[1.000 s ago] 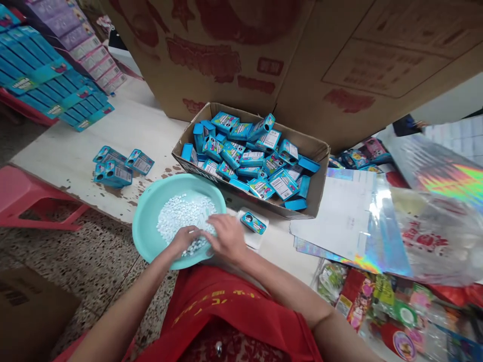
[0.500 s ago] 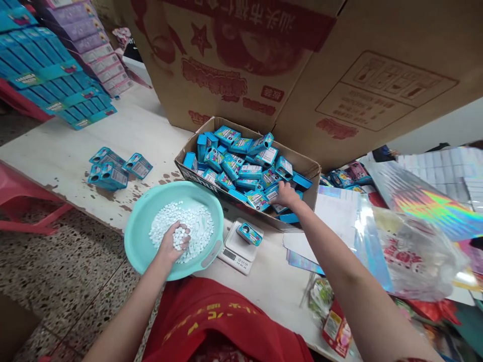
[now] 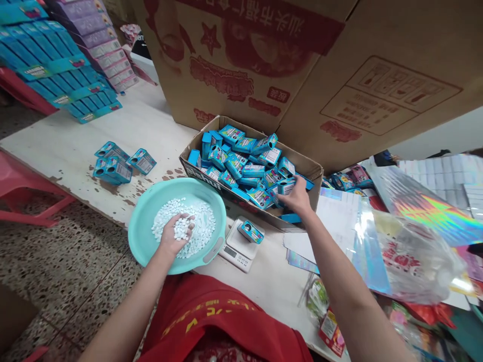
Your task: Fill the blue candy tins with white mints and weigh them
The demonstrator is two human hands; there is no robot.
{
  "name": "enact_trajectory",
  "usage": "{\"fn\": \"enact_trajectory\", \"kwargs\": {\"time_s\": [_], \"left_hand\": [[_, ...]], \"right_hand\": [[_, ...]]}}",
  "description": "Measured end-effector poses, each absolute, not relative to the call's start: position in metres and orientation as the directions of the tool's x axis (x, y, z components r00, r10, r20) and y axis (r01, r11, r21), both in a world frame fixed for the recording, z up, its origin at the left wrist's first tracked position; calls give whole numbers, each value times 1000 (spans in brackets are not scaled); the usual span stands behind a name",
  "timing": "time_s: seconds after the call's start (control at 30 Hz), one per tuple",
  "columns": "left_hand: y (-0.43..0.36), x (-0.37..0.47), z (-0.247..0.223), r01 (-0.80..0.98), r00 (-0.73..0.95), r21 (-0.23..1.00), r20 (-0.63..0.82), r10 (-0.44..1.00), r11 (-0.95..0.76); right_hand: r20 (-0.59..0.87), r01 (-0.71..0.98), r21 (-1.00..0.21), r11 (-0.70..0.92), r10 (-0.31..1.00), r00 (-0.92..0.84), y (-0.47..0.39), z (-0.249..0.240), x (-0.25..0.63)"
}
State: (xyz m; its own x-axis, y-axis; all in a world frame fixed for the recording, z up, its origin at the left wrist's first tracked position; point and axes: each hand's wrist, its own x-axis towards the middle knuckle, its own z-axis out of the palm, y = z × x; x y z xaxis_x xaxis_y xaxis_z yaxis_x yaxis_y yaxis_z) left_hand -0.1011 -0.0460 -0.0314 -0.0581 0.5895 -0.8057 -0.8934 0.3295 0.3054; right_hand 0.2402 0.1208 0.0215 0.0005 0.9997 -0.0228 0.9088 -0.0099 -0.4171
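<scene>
My left hand [image 3: 170, 241] is palm up over a pale turquoise basin [image 3: 140, 221], cupped around a heap of small white tablets [image 3: 182, 229]. More white tablets [image 3: 204, 226] lie loose beneath it. My right hand [image 3: 301, 199] reaches into a cardboard carton [image 3: 241, 203] piled with small blue boxes [image 3: 236, 163]. Its thumb and fingers grip one blue box [image 3: 287, 187] near the carton's right end. Between the hands, a single blue box [image 3: 250, 232] lies on a white digital scale [image 3: 238, 256], its round opening facing up-left.
Several blue boxes [image 3: 113, 168] stand on the table [image 3: 158, 118] at left. Stacked display cases [image 3: 64, 65] rise behind them. A large cardboard box [image 3: 264, 65] walls off the back. Shiny film [image 3: 368, 251], a plastic bag [image 3: 407, 256] and packets crowd the right side.
My right hand has closed on a blue box and shifted slightly right within the carton. The left hand has lifted its tablets a little, palm more upturned. The view has moved slightly.
</scene>
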Motion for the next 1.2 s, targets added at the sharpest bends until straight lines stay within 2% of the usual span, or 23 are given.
{"fn": "enact_trajectory", "kwargs": {"time_s": [0.03, 0.1, 0.17, 0.2, 0.3, 0.4, 0.47, 0.53, 0.6, 0.67, 0.73, 0.83, 0.97, 1.2], "left_hand": [[-46, -100, -33, -888, -47, 292, -827, 560, 356], [-44, -98, -36, -889, -9, 250, -846, 533, 383], [-43, -95, -39, -904, 24, 213, -840, 542, 371], [-43, -94, -39, -911, 32, 199, -840, 542, 361], [-43, -93, -35, -922, 47, 167, -849, 527, 351], [-42, -98, -23, -925, 18, 195, -837, 547, 327], [-41, -102, -10, -924, -39, 250, -814, 580, 288], [-40, -105, 6, -915, -133, 340, -763, 632, 217], [-39, -105, 23, -885, -249, 451, -672, 697, 119], [-39, -102, 36, -831, -360, 556, -565, 742, 20], [-38, -97, 43, -759, -461, 650, -481, 746, -49], [-38, -90, 42, -633, -586, 772, -420, 693, -67], [-39, -87, 34, -576, -640, 813, -388, 663, -80], [-38, -90, 34, -607, -609, 788, -376, 699, -105]], "right_hand": [[54, 842, -538, 46, 998, -20, 113, 32, 240], [117, 640, -756, 140, 990, -78, 91, 51, 232], [89, 347, -928, 138, 984, -154, 65, 61, 215], [59, 205, -974, 97, 981, -183, 53, 62, 203], [-62, -72, -994, -77, 980, -190, 22, 52, 164], [-233, -196, -939, -281, 943, -236, 1, 35, 126], [-324, -167, -904, -393, 886, -331, -9, 26, 104], [-327, -43, -928, -371, 861, -390, -17, 21, 86], [-217, 108, -976, -189, 893, -395, -23, 17, 71], [-59, 232, -972, 38, 916, -397, -27, 14, 58], [43, 340, -918, 203, 904, -425, -31, 10, 47], [77, 480, -818, 318, 886, -457, -36, 6, 36], [80, 567, -736, 370, 879, -469, -39, 6, 32], [80, 568, -731, 378, 874, -479, -36, 10, 32]]}}
